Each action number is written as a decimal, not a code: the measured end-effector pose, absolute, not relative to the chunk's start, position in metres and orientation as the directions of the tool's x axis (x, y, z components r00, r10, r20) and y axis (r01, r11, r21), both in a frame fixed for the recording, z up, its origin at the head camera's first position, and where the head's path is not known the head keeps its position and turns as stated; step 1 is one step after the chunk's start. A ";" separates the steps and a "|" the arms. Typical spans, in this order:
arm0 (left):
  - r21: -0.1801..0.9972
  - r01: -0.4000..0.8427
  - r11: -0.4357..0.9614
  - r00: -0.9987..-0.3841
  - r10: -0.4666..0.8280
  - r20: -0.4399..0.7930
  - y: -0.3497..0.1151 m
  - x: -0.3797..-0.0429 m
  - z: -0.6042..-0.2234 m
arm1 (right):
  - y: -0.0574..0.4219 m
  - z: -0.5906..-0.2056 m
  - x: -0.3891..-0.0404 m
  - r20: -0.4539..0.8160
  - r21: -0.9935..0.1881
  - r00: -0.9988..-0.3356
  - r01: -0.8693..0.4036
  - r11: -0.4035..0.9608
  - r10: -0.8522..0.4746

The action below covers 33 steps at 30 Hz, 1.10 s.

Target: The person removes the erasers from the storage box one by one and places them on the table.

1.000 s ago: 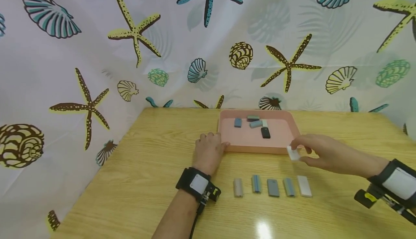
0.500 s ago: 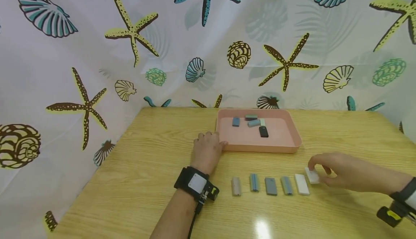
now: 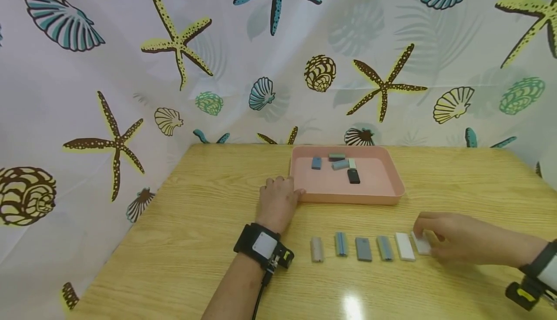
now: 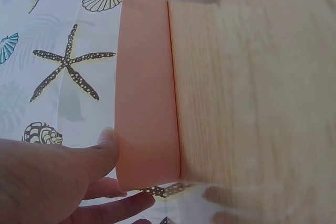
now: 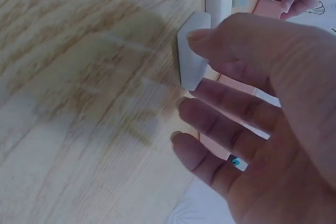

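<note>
A small white rectangular block [image 3: 421, 245] with slanted corners lies on the table at the right end of a row. My right hand [image 3: 459, 238] pinches it between thumb and index finger; the right wrist view shows the thumb on its face and the other fingers apart from it. Beside it in the row lies a longer white block [image 3: 404, 247]. At the front left corner of a shallow pink tray [image 3: 378, 182], my left hand [image 3: 278, 205] holds the corner, its thumb against the front wall, its fingers round the side.
Further left in the row are a ridged grey-blue block [image 3: 385, 248], a flat grey block [image 3: 363, 249], a blue striped block [image 3: 341, 244] and a beige block [image 3: 316, 249]. Inside the tray are several small pieces, including a black one [image 3: 353, 176]. A patterned curtain [image 3: 243, 68] hangs behind.
My right hand has carried the white block from the tray's front right corner down and right to the end of the row, lining it up there. My left hand stays at the tray.
</note>
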<state>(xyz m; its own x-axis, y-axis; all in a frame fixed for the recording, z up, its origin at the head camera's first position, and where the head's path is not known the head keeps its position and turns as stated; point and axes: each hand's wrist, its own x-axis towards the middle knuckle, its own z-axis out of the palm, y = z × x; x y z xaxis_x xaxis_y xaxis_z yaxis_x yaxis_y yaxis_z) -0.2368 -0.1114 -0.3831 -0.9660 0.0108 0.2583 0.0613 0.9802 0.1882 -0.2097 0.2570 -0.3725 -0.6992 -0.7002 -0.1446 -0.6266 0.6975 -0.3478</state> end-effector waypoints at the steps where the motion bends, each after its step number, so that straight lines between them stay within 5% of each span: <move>1: 0.187 0.059 0.981 -0.967 0.009 0.256 -0.112 -0.237 -0.383 | 0.257 -0.372 -0.210 -0.145 -0.340 -0.693 -0.635 0.694 -0.706; 9: 0.186 0.064 0.980 -0.962 0.011 0.273 -0.113 -0.238 -0.386 | 0.248 -0.361 -0.220 -0.059 -0.261 -0.636 -0.734 0.627 -0.769; 19: 0.189 0.066 0.980 -0.962 0.013 0.272 -0.113 -0.238 -0.386 | 0.211 -0.343 -0.239 0.243 -0.115 -0.594 -0.803 0.585 -0.767; 33: 0.204 0.056 0.977 -0.969 0.004 0.246 -0.114 -0.239 -0.386 | 0.174 -0.349 -0.288 0.275 -0.124 -0.682 -0.724 0.679 -0.677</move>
